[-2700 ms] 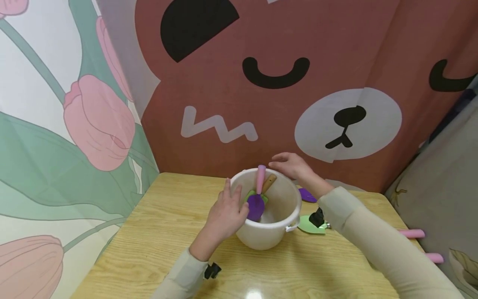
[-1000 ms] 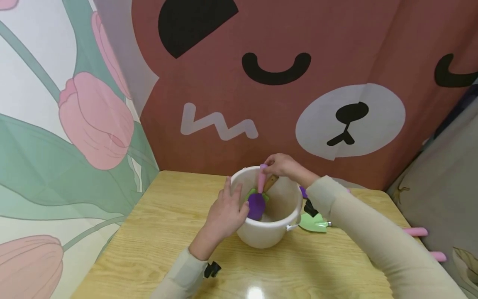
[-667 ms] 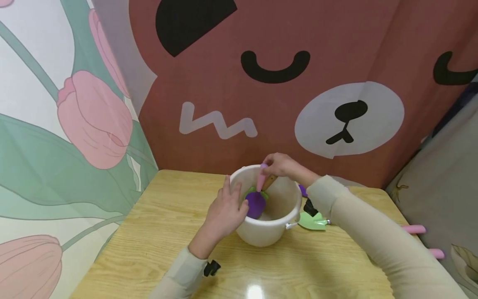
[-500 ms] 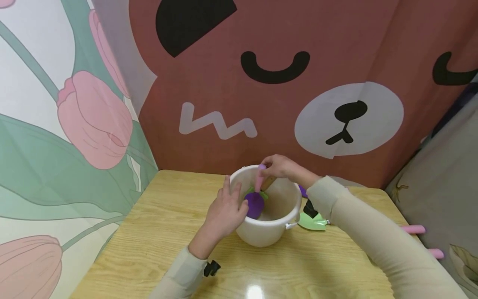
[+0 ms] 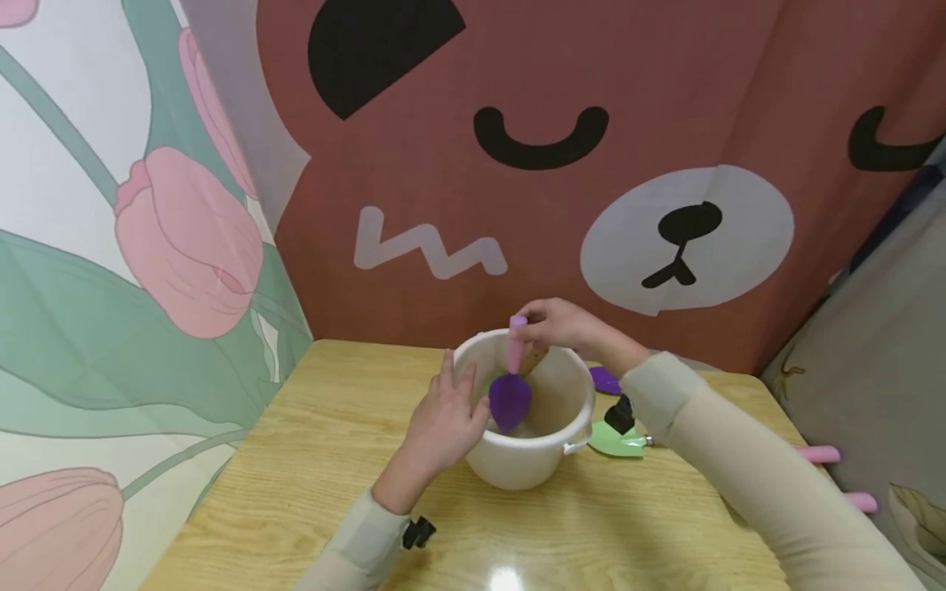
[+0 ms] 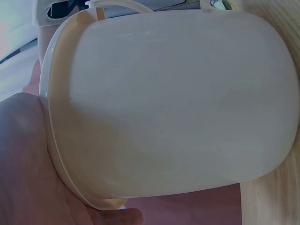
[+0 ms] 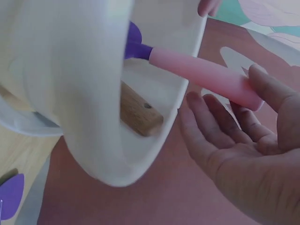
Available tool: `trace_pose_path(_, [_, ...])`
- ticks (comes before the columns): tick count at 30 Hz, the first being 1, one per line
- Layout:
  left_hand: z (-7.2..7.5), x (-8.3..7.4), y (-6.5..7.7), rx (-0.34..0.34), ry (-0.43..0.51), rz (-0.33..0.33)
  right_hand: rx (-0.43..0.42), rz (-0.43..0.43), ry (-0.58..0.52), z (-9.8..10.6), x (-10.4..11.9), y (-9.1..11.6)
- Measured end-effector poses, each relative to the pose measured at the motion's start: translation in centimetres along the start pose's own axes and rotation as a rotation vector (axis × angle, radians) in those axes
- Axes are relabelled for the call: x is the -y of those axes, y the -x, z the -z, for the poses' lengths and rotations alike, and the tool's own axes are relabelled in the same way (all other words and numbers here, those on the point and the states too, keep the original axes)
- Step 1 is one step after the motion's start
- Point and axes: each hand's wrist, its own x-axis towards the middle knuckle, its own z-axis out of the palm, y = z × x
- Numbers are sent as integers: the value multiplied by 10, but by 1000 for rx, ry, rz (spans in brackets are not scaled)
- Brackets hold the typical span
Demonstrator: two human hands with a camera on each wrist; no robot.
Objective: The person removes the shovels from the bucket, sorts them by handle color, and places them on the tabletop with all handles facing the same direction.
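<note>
A white bucket [image 5: 517, 464] stands on the table, leaning a little in neither direction. My left hand [image 5: 442, 427] grips its left rim, thumb inside and fingers over the edge; the left wrist view shows that hand [image 6: 26, 159] beside the bucket wall [image 6: 178, 103]. With the fingertips of my right hand [image 5: 562, 324] I pinch the pink handle end of a small purple trowel [image 5: 510, 402], whose blade is inside the bucket. The right wrist view shows thumb and fingers at the end of the pink handle [image 7: 206, 75]. Beside it in the bucket lies a wooden handle [image 7: 140, 112].
Right of the bucket, a purple blade [image 5: 604, 380] and a green trowel blade [image 5: 617, 441] lie on the wooden table [image 5: 355, 410]. Two pink handles [image 5: 820, 454] show near the right edge, beyond my right sleeve. A bear-print curtain [image 5: 414, 304] hangs behind the table.
My right hand has come over the rim and taken hold of the pink handle. The trowel has risen slightly and its blade has turned. My left hand stays on the rim.
</note>
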Motion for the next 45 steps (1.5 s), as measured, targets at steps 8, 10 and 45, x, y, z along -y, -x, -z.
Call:
trace_pose_path(8, [0,0,0,-4,-3,0,-38,51,-135,6,5,8])
trace_pose_path(10, [-1,0,0,-10,-3,-2,-56,68,-168,8,6,10])
trace_pose_path(45, [0,1,0,-14,-13,20,-317,121,-617,15,16,30])
